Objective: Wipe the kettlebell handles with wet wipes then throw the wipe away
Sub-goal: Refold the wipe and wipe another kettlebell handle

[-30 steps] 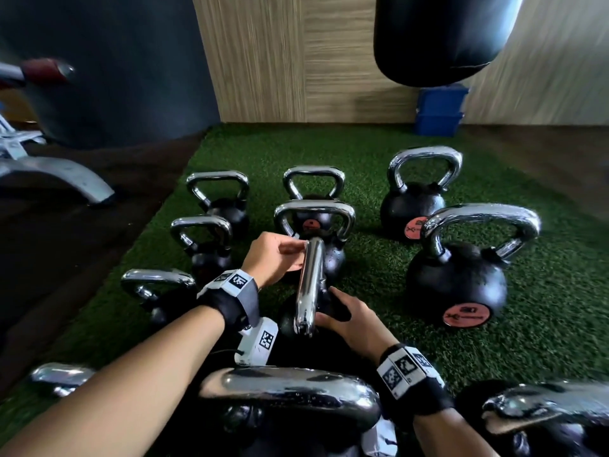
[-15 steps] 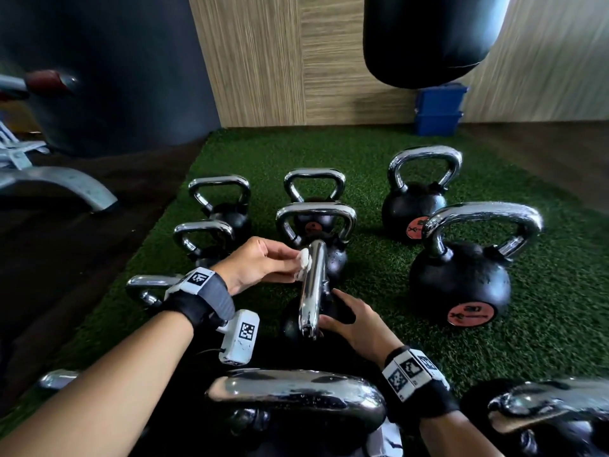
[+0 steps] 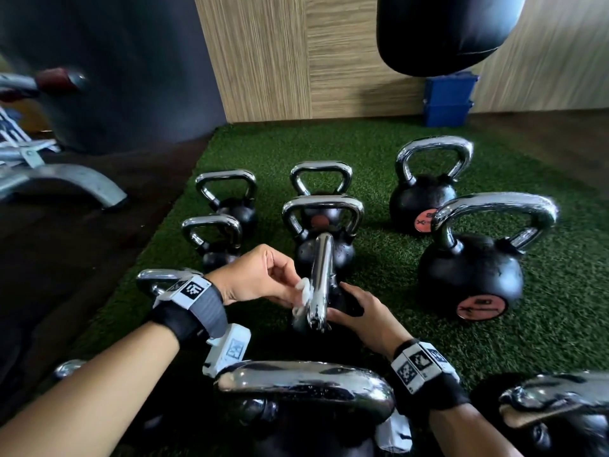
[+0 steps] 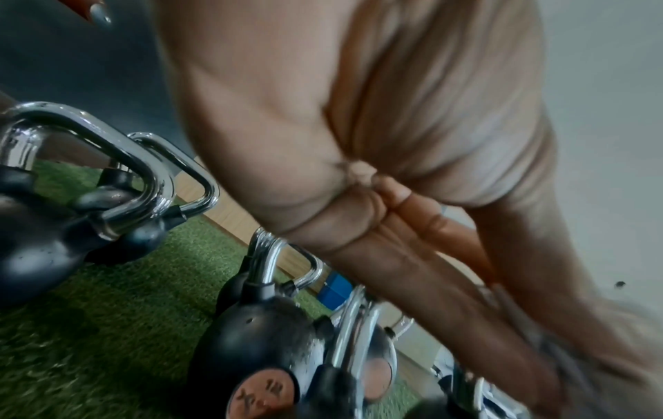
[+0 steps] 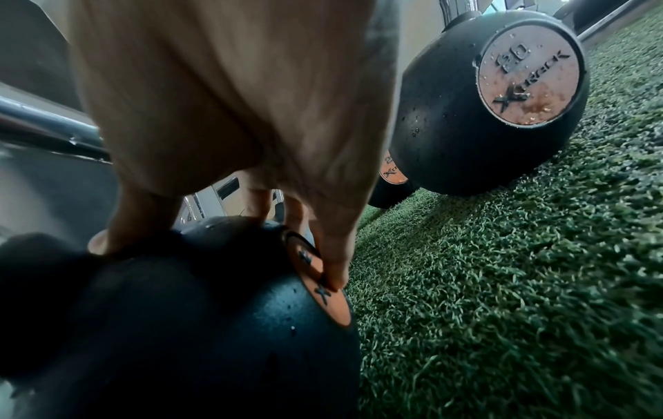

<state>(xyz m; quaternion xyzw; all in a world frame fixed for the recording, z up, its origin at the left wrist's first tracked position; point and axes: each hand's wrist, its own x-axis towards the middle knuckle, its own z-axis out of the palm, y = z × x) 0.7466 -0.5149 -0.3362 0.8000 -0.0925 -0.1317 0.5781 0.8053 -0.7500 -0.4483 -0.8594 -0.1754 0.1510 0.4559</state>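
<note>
- The kettlebell (image 3: 324, 291) in hand is turned so that its chrome handle (image 3: 321, 278) runs end-on to the head camera, which probably gives the wipe a run along the bar.
- The wet wipe (image 3: 304, 291) is pinched in the curled fingers of the left hand (image 3: 260, 278) and pressed against the left side of that handle, near its nearer end.
- The black ball is steadied by the right hand (image 3: 362, 313): its fingers are spread and curved over the ball, the fingertips (image 5: 333, 272) touching the orange disc (image 5: 317, 279), seemingly to stop the bell from turning.
- Other kettlebells are set close around on the green turf (image 3: 379, 258); a large handle (image 3: 306, 382) lies across the foreground, beneath the forearms.
- A blue bin (image 3: 448, 98) is seen well apart by the wall, beyond the bells.
</note>
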